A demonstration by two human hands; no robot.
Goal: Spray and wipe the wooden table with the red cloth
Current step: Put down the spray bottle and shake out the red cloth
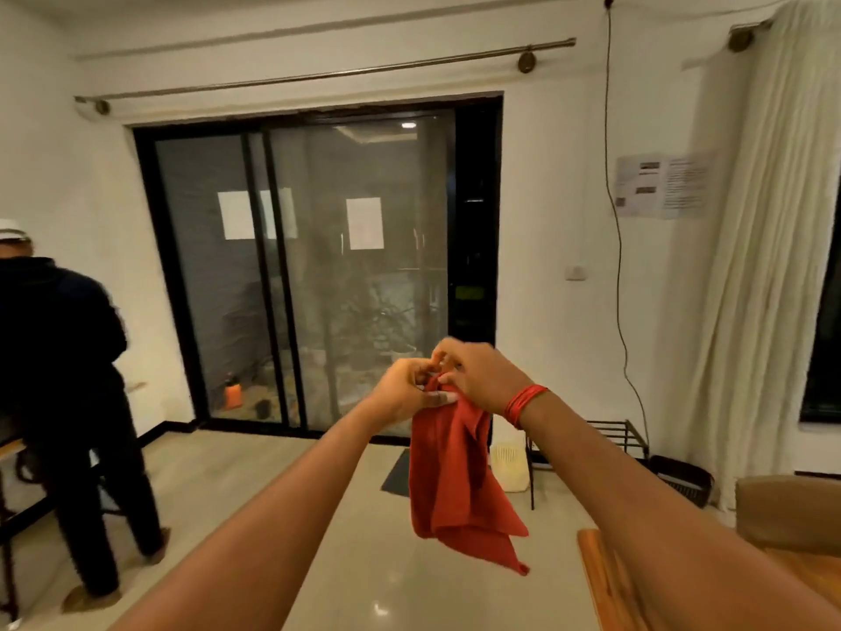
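The red cloth (455, 485) hangs in the air at the centre of the view, pinched at its top edge by both hands. My left hand (402, 391) grips the top from the left and my right hand (478, 375), with red threads around the wrist, grips it from the right. The two hands touch each other above the cloth. The wooden table (605, 580) shows only as an orange-brown edge at the lower right, partly hidden by my right forearm. No spray bottle is in view.
A person in dark clothes (63, 380) stands at the left by a dark-framed table. A glass sliding door (318, 266) fills the far wall. A black metal rack (614, 441), a dark basket (682, 478) and a brown chair back (787, 512) stand at the right.
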